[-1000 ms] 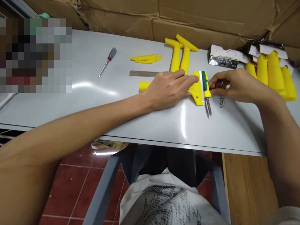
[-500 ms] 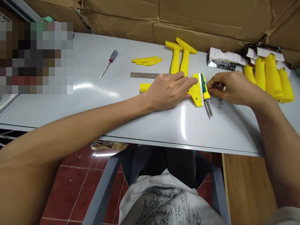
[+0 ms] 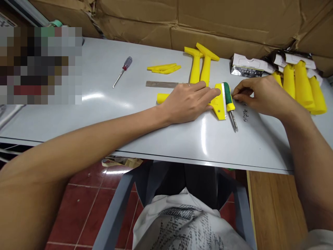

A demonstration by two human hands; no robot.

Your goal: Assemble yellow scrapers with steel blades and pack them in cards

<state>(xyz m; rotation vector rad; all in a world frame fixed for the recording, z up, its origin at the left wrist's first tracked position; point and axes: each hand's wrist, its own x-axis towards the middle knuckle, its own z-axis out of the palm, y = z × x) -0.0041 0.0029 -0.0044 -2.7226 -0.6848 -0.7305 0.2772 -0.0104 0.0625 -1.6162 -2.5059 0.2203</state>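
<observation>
My left hand (image 3: 188, 102) lies over a yellow scraper (image 3: 218, 104), its fingers wrapped on the body near the metal blade edge; the handle shows at the wrist's left. Beside the blade rests a screwdriver with a green and yellow handle (image 3: 228, 95), its shaft pointing toward the table's front edge. My right hand (image 3: 256, 92) is just right of that handle, thumb and forefinger pinched together; whatever is between the fingertips is too small to make out. Small metal screws (image 3: 245, 115) lie in a cluster below the right hand.
A steel strip (image 3: 161, 84), thin yellow pieces (image 3: 165, 68) and a purple screwdriver (image 3: 127, 63) lie to the left. Two yellow scraper bodies (image 3: 205, 67) lie behind. Boxes (image 3: 247, 66) and several yellow handles (image 3: 303, 85) stand at the right, before a cardboard wall (image 3: 234, 24).
The green-handled screwdriver has turned slightly, showing more green. My right hand has shifted slightly right, its fingertips closer together. My left hand stays on the scraper.
</observation>
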